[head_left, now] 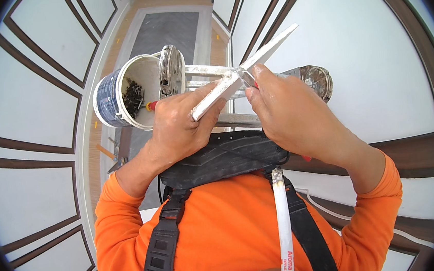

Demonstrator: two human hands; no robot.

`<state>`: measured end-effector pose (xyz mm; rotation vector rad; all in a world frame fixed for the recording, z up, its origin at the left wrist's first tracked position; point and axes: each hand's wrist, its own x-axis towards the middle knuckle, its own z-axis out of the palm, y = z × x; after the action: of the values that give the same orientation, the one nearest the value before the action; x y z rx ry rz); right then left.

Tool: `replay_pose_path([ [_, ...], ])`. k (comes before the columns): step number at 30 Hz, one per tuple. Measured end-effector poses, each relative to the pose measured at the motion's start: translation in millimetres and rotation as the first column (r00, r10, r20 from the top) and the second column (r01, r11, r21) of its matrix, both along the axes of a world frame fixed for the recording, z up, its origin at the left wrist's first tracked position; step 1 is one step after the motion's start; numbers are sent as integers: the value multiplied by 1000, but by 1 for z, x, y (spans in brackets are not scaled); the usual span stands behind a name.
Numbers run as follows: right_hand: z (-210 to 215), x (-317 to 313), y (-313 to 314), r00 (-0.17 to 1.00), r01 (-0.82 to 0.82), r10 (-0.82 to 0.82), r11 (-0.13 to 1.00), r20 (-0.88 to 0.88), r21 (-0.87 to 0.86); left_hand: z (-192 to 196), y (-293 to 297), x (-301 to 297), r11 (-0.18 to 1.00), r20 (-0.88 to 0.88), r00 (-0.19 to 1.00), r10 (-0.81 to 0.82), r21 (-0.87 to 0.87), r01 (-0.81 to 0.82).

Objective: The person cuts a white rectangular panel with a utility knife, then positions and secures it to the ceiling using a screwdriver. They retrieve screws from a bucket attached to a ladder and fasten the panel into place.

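My left hand point(181, 115) is closed round the lower end of a flat white board point(273, 43), seen nearly edge-on and slanting up to the right. In my right hand point(281, 101) is a small metal scraper point(246, 77) with a bit of red showing at the fingers. Its blade touches the board's edge near the middle, where white paste clings. Beside my left hand, a white bucket point(105, 100) with a dark blue wrap holds a heap of small dark pieces. A red and yellow tip point(151, 105) sticks out by its rim; the rest is hidden.
Below my hands is a stained metal ladder point(206, 70) with round dark ends point(317, 83). White panelled walls with brown trim point(27, 152) rise on both sides. A black waist pouch point(219, 158) sits at my front, and a lit cigarette point(283, 222) juts up from the lower edge.
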<state>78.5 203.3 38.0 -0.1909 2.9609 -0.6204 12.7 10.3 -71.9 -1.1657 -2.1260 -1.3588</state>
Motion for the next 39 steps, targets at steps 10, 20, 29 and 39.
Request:
replay_pose_path([
  [10,-34,-3,-3,949,-106,172,964,-265,245,-8,-8,1,1000,52,999,13,4,-14],
  [20,-22,10,-9,980,-65,58,997,-192,-30,-10,-7,3,999,120,992,34,23,-37],
  [29,-25,10,-15,990,-88,81,994,-117,-58,-8,-9,3,1000,104,994,27,-12,-25],
  [39,-19,3,-14,987,-137,133,989,-86,-46,-9,-11,-6,999,2,999,-33,-25,33],
])
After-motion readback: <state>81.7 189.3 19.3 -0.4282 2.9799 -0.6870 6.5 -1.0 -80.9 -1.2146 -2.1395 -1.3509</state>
